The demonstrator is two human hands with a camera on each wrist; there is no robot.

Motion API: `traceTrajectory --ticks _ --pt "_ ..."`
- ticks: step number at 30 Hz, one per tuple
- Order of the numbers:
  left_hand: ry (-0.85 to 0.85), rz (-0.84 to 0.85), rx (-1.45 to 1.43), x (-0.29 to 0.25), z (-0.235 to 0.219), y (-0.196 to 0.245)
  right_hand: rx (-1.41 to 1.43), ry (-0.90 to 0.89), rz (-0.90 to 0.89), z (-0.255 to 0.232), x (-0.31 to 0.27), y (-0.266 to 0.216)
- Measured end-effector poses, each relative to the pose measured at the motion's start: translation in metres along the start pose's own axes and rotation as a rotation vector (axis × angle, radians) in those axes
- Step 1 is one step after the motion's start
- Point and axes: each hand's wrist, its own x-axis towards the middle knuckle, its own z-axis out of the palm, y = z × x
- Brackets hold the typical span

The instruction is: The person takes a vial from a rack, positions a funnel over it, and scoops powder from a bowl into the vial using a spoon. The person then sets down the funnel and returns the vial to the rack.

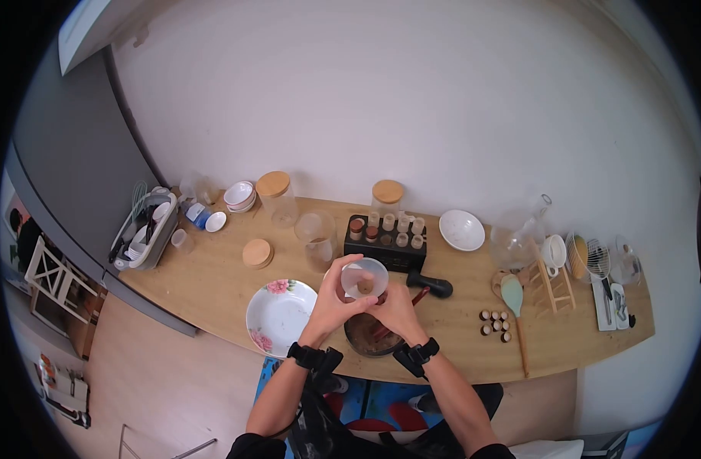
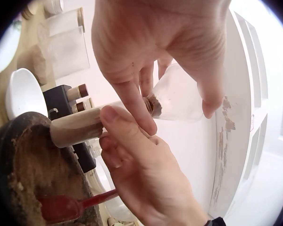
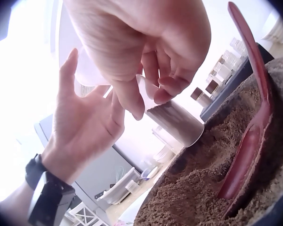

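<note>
My left hand [image 1: 333,302] holds a translucent plastic funnel [image 1: 365,277] by its wide cone, thumb on one side and fingers on the other. Beneath it, my right hand [image 1: 398,312] pinches a clear glass vial [image 3: 177,123] near its top, where the funnel's narrow end meets it. Brown powder fills most of the vial, and some brown grains show inside the funnel [image 2: 177,96]. Below both hands stands a dark bowl [image 2: 2,141] of brown powder [image 3: 179,197]. A dark red scoop [image 3: 247,155] lies in it, its handle leaning on the rim.
Behind the hands, a black rack [image 1: 385,256] carries several small vials, some filled and corked. A flowered white bowl [image 1: 283,306] sits left, a black-handled tool [image 1: 434,285] right. Small corks [image 1: 496,325] and a green spatula [image 1: 512,294] lie further right; wooden-lidded jars [image 1: 280,206] stand behind.
</note>
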Motion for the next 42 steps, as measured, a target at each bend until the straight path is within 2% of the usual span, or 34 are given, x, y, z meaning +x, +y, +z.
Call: traceTrajectory --ticks 2,4,6,9,11,17,19,20,22,23,25,26,28,32,34,35,37,38,40,42 --pt "-0.015 0.02 0.04 -0.004 0.003 -0.001 0.037 0.031 -0.063 0.0 -0.003 0.006" --pt "-0.048 0.125 0.161 -0.01 0.007 0.0 -0.005 0.053 -0.101 -0.003 -0.004 0.009" --pt "-0.028 0.11 0.203 -0.016 0.009 0.005 -0.047 0.069 -0.142 -0.004 -0.005 0.015" --pt "0.02 0.126 0.283 -0.026 0.007 0.002 0.006 0.077 -0.106 -0.008 -0.006 0.022" --pt "0.047 0.147 0.319 -0.034 0.005 -0.006 -0.016 0.078 0.018 -0.013 -0.008 0.02" --pt "0.063 0.03 0.369 -0.041 -0.004 -0.031 -0.077 0.112 0.069 -0.013 -0.012 0.019" --pt "0.029 0.032 0.641 -0.042 -0.004 -0.028 -0.1 0.135 0.069 -0.014 -0.012 0.022" --pt "0.029 0.03 0.641 -0.042 -0.004 -0.027 -0.122 0.158 0.069 -0.015 -0.012 0.024" --pt "-0.053 0.217 0.799 -0.042 -0.003 -0.026 -0.066 0.189 0.077 -0.015 -0.012 0.026" --pt "-0.05 0.215 0.799 -0.041 -0.003 -0.024 -0.011 0.22 0.085 -0.015 -0.011 0.028" --pt "-0.177 0.466 1.102 -0.038 -0.003 -0.019 0.021 0.229 0.092 -0.014 -0.01 0.031" --pt "-0.175 0.465 1.102 -0.036 -0.003 -0.019 0.053 0.242 0.101 -0.013 -0.01 0.032" --pt "-0.28 0.693 1.438 -0.034 -0.004 -0.02 0.088 0.25 0.094 -0.012 -0.009 0.033" --pt "-0.283 0.691 1.495 -0.032 -0.001 -0.016 0.134 0.224 0.134 -0.014 -0.009 0.029" --pt "-0.224 0.535 1.36 -0.034 -0.001 -0.015 0.133 0.255 0.106 -0.012 -0.01 0.031" --pt "-0.215 0.528 1.368 -0.036 -0.002 -0.017 0.133 0.283 0.073 -0.009 -0.01 0.032" --pt "0.174 0.265 0.855 -0.04 -0.01 -0.023 0.148 0.256 0.08 -0.01 -0.012 0.025" --pt "0.189 0.261 0.875 -0.042 -0.02 -0.021 0.156 0.245 0.093 -0.01 -0.013 0.021" --pt "0.416 0.087 0.744 -0.046 -0.041 -0.02 0.175 0.232 0.065 -0.008 -0.012 0.017" --pt "0.456 0.095 0.808 -0.053 -0.073 -0.03 0.099 0.153 0.084 -0.011 -0.013 0.008"
